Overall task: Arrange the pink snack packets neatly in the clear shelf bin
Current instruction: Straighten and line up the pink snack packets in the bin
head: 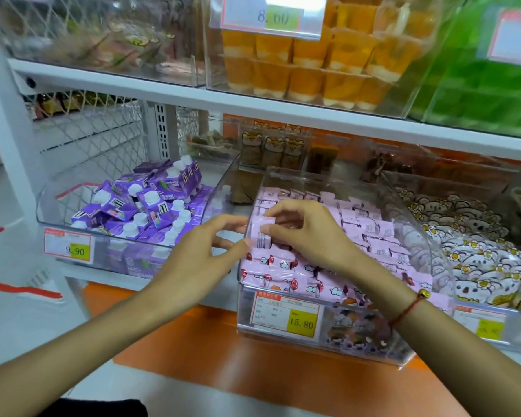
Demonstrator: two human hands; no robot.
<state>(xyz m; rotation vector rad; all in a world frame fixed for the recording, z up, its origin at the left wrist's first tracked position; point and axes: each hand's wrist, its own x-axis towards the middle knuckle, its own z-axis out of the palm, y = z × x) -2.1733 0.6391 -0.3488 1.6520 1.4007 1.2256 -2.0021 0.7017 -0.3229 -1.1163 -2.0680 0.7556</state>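
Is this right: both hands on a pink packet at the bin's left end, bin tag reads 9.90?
Not quite. The head view shows the tag on the pink packets' bin reads 15.80; 9.90 is on the purple bin. The rest holds: left hand and right hand hold a packet at the left end.

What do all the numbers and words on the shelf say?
"15.80": yellow tag on the clear bin of pink packets.
"9.90": tag on the purple cartons' bin.
"8.60": tag on the orange cups' bin.
Small tag print, right-hand tags and packet wording: too blurred.
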